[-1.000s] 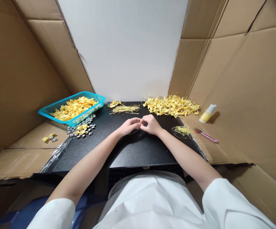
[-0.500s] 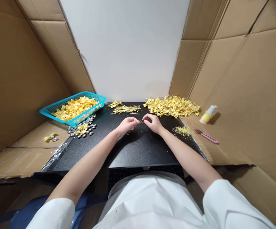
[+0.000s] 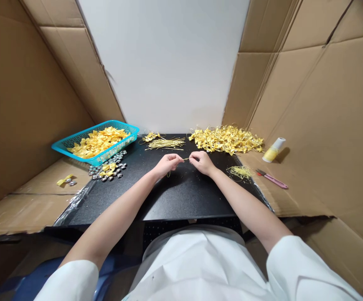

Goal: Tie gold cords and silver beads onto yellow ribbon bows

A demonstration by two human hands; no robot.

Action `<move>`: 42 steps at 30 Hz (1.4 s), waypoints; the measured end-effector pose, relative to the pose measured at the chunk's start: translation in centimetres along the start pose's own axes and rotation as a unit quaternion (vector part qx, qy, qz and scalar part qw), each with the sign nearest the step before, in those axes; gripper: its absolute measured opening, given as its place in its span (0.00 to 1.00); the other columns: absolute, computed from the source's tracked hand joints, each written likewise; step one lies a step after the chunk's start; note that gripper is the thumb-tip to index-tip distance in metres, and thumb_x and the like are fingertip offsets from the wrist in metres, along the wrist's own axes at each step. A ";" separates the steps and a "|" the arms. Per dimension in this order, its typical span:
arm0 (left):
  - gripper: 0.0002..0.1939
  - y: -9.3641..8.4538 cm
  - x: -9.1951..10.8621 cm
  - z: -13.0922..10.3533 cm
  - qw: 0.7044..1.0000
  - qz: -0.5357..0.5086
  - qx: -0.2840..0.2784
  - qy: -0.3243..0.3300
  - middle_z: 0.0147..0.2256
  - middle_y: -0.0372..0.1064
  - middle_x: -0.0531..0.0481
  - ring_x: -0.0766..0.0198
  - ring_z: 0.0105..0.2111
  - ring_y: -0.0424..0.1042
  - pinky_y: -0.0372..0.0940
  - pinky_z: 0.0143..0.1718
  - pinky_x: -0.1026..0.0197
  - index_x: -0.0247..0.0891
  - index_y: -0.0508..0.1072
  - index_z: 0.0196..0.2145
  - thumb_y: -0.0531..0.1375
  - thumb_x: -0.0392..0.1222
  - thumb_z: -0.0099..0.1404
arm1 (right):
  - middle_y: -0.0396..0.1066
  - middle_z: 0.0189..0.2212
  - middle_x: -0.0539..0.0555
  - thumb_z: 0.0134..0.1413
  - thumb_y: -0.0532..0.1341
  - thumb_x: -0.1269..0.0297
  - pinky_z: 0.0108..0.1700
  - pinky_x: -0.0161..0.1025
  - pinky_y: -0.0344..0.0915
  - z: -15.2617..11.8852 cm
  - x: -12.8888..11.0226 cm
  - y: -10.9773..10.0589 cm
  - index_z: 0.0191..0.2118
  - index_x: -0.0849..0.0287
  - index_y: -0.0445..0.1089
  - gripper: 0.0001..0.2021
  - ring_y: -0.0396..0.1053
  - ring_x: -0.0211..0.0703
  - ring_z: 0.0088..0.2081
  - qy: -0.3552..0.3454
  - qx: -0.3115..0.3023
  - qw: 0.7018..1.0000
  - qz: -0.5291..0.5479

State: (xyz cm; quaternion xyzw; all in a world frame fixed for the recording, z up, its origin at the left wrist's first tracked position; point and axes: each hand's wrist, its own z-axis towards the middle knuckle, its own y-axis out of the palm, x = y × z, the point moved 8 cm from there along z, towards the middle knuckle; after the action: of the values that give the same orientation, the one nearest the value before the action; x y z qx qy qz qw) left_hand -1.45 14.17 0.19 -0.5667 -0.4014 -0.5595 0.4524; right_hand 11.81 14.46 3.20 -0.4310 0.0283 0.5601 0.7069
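Over the middle of the black table, my left hand and right hand face each other, a little apart. The fingers of both are closed in a pinch on a thin yellow cord, which spans the short gap between them. A loop of yellow cord also hangs below my left hand; whether it is part of the same piece, I cannot tell.

Just beyond my hands lies a loose bundle of straight yellow cords, with a small cluster of yellow bows at its far left. Past my right hand spreads a large pile of looped yellow bows. Nearer my right forearm sits a tangle of fine yellow thread.

Farther right, on cardboard, are pink-handled snips and, behind them, an upright, slightly tilted spool of yellow thread. To my left, silver beads surround a yellow bow, beside a turquoise basket of yellow bows. Another bow rests by two beads on the left cardboard.
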 end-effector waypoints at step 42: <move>0.11 -0.3 -0.3 0.4 0.991 0.133 0.010 0.028 0.15 0.56 0.58 0.73 0.17 0.51 0.47 0.20 0.67 0.35 0.70 0.22 0.60 0.46 0.49 | 0.73 0.22 0.48 0.46 0.58 0.67 0.51 0.45 0.50 -0.4 -3.1 0.7 0.23 0.57 0.65 0.05 0.66 0.39 0.30 -0.025 0.034 0.971 -0.235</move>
State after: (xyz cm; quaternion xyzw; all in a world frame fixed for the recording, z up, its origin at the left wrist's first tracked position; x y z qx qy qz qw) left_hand -1.67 14.70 -0.11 -0.5948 -0.3152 -0.5055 0.5397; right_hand 10.28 11.80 4.15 -0.3873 -0.0729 0.3878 0.8332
